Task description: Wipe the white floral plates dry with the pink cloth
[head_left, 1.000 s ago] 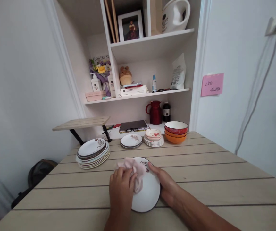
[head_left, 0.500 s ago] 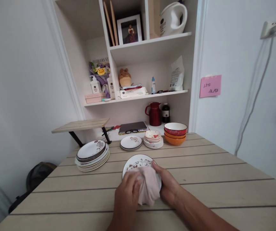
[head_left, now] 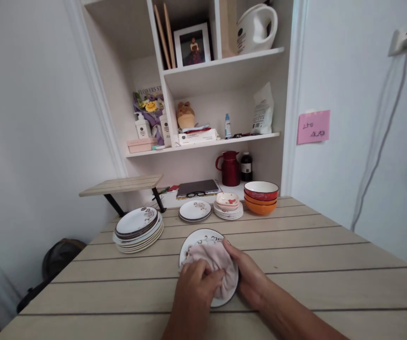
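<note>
A white plate (head_left: pixel 193 240) with a dark rim and a brown floral pattern is held above the slatted table. My right hand (head_left: pixel 247 274) grips its right edge, thumb on the rim and the other fingers hidden beneath. Bunched on the plate's face is a pale pink cloth (head_left: pixel 220 264). My left hand (head_left: pixel 198 285) is closed on this cloth and presses it against the plate, fingers curled. The cloth covers the middle and right of the plate, leaving the upper and left rim visible.
A tall plate stack (head_left: pixel 139 231) stands at the left, by a small raised wooden shelf (head_left: pixel 121 185). Behind my hands are a short plate stack (head_left: pixel 195 210), small dishes (head_left: pixel 228 208) and stacked bowls (head_left: pixel 261 198). A red jug (head_left: pixel 230 168) stands at the back on the wooden table (head_left: pixel 313 274).
My left hand has moved slightly right and down over the plate, bunching the cloth more tightly. More of the plate's lower edge shows. My right hand keeps its grip.
</note>
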`<state>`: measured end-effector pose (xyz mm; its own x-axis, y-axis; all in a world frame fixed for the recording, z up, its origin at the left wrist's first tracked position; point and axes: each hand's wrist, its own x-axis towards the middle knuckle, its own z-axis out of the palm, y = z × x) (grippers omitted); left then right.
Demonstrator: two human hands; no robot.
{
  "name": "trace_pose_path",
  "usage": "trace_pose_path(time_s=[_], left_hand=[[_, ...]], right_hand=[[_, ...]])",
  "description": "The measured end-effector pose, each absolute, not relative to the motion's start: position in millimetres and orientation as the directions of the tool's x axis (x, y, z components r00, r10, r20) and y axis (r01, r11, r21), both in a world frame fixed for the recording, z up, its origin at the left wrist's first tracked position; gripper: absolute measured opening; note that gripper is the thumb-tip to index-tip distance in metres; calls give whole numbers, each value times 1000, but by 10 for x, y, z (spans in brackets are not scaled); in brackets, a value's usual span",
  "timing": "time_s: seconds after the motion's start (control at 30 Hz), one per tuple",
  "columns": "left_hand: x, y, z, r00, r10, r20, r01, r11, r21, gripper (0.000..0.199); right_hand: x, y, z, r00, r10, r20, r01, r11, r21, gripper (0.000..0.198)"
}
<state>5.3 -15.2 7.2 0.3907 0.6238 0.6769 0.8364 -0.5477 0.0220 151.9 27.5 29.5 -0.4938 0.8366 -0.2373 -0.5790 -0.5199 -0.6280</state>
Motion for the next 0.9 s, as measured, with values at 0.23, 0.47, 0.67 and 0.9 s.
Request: trace_pose_path(time_s=[0.23,0.47,0.67,0.9], left_hand=[[-70,-102,68,152,637,756,965,-259,25,28],[-34,-55,-94,141,801,581,981,-191,26,22],[102,8,-183,365,704,610,912,-401,-83,34],[3,-96,-18,241,720,651,839,-492,233,49]], right_hand=[[1407,207,219,-482,844,-235,-540,-497,-679,47],[1560,355,210,-399,841,-366,-582,-541,-607,49],[1545,314,217,-459,827,-323,-553,-551,-625,52],[1419,257,178,-456,852,-256,-562,-499,-659,43]])
